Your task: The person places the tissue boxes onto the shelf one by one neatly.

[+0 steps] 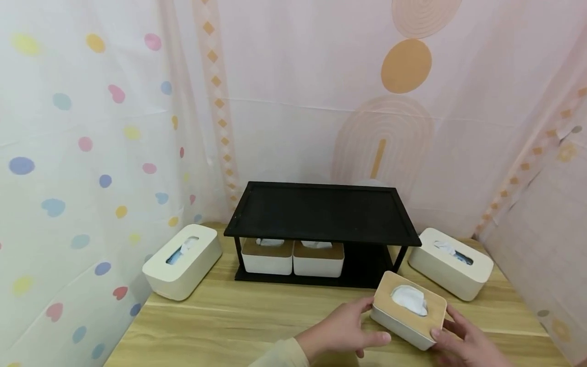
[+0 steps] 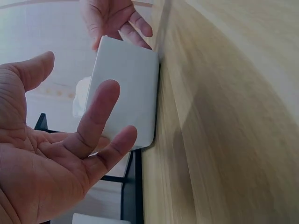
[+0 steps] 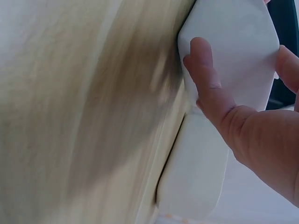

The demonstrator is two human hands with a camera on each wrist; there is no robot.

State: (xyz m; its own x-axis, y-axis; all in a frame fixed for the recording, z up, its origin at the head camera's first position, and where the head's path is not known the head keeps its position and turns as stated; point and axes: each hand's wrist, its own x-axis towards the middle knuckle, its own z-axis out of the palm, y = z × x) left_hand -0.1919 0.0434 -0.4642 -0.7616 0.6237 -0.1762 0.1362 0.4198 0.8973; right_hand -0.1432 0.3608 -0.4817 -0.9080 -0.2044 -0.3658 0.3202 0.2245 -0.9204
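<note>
From the head view we see the top of the tissue box (image 1: 410,322), its wooden lid and white tissue, lying between the left hand (image 1: 341,329) and the right hand (image 1: 465,341). That lid is turned away in the left wrist view, which gives us instead a plain white wall and a lower edge close along the tabletop (image 1: 220,316); we cannot tell whether they touch. Only the head view shows two similar boxes, a first box (image 1: 268,262) and a second box (image 1: 317,266), side by side under the black rack (image 1: 321,211), ahead of the left hand. The right wrist view shows us a cream box (image 3: 191,163) beyond the right hand.

We find the left hand grasping nothing: its fingers are spread, the thumb points away, and the forefinger reaches the box's left corner. The right hand grips the opposite end, thumb at the top edge near the front corner, fingers against the wall. In the right wrist view we see one finger stretched along that white surface.
</note>
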